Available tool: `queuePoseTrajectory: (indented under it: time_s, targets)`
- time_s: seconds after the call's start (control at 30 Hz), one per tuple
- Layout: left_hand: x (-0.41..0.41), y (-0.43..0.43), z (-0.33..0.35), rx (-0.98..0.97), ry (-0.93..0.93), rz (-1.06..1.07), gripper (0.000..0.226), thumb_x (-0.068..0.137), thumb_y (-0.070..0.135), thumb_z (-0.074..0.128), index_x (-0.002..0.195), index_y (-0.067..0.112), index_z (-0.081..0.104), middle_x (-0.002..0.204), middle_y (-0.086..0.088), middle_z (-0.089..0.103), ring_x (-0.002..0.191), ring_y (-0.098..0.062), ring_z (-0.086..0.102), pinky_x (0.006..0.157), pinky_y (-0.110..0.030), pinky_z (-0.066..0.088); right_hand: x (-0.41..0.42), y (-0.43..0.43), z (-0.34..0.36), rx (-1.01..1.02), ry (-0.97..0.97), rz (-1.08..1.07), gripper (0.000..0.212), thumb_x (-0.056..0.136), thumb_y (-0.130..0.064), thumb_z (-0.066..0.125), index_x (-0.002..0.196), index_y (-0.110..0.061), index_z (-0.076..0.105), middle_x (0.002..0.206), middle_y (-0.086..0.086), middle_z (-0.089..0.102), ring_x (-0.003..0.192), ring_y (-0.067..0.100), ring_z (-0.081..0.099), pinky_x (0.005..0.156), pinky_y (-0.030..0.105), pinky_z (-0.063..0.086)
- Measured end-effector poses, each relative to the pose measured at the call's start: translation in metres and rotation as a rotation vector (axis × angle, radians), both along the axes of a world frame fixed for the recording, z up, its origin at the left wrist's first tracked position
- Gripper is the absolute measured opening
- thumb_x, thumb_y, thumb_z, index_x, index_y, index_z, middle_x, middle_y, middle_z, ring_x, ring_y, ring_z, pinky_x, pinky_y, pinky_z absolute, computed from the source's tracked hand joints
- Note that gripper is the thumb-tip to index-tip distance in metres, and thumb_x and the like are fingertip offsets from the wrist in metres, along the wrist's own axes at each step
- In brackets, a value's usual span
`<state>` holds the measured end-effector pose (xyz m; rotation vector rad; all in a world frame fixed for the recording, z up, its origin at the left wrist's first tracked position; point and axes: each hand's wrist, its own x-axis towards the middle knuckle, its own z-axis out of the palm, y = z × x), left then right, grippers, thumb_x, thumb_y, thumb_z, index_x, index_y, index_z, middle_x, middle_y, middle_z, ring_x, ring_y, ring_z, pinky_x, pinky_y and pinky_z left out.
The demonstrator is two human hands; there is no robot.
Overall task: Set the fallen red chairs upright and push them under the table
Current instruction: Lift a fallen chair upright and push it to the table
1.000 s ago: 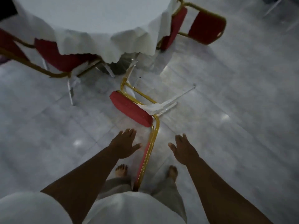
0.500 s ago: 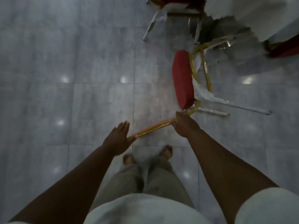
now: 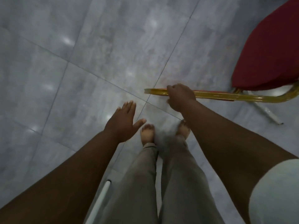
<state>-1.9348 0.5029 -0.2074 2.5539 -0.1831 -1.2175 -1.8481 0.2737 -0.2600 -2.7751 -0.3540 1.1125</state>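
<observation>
Gripping red chair [image 3: 271, 50] frame: right hand [image 3: 180, 97].

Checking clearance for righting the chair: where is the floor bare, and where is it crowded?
Bare tiled floor runs left of and beyond the open left hand. It is crowded on the right: the right hand grips the gold frame, with the red seat, a white leg and the feet close by.

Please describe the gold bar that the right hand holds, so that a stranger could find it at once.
Start at the red seat at the right edge. Under it a gold frame curves and runs left, low across the grey floor. The gold bar is this long straight part, gripped by the right hand; the white leg nearby is thinner and pale.
</observation>
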Motion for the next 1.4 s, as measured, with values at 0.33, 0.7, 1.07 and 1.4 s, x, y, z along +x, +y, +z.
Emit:
queuePoseTrajectory:
  time_s: [0.33,0.7,1.07,1.4]
  targets:
    - [0.000,-0.013,-0.008,-0.058,-0.015,0.165,0.079,0.094,0.057,0.032,0.150,0.009,0.003,0.161,-0.009,0.001,0.148,-0.020,-0.004,0.121,-0.038,0.004,0.010,-0.010,0.009,-0.091,-0.128,0.199,0.017,0.084,-0.017,0.057,0.100,-0.013,0.064,0.093,0.015,0.066,0.080,0.038,0.063,0.063,0.033,0.039]
    - [0.034,-0.078,0.133,-0.163,-0.135,-0.047,0.091,0.088,0.066,0.035,0.151,0.008,0.002,0.161,-0.010,0.003,0.148,-0.022,-0.001,0.120,-0.039,0.006,-0.037,-0.116,0.245,-0.015,-0.275,-0.013,0.001,0.077,-0.020,0.063,0.077,-0.021,0.062,0.068,0.004,0.065,0.060,0.025,0.059,0.055,0.032,0.046]
    - [0.051,-0.238,0.299,-0.278,-0.355,-0.364,0.032,0.083,0.049,0.064,0.106,0.027,0.064,0.095,0.003,0.070,0.084,-0.017,0.064,0.075,-0.033,0.053,-0.139,-0.290,0.436,0.131,-0.474,-0.416,0.014,0.072,-0.018,0.076,0.081,-0.027,0.069,0.073,-0.005,0.071,0.066,0.011,0.064,0.062,0.034,0.054]
    - [-0.008,-0.382,0.385,-0.144,-0.476,-0.622,0.059,0.090,0.041,0.057,0.142,0.023,0.038,0.125,-0.006,0.062,0.109,-0.024,0.060,0.091,-0.035,0.048,-0.196,-0.406,0.492,-0.029,-0.397,-0.400,0.021,0.072,-0.035,0.074,0.079,-0.023,0.059,0.084,0.001,0.065,0.074,0.019,0.059,0.064,0.034,0.049]
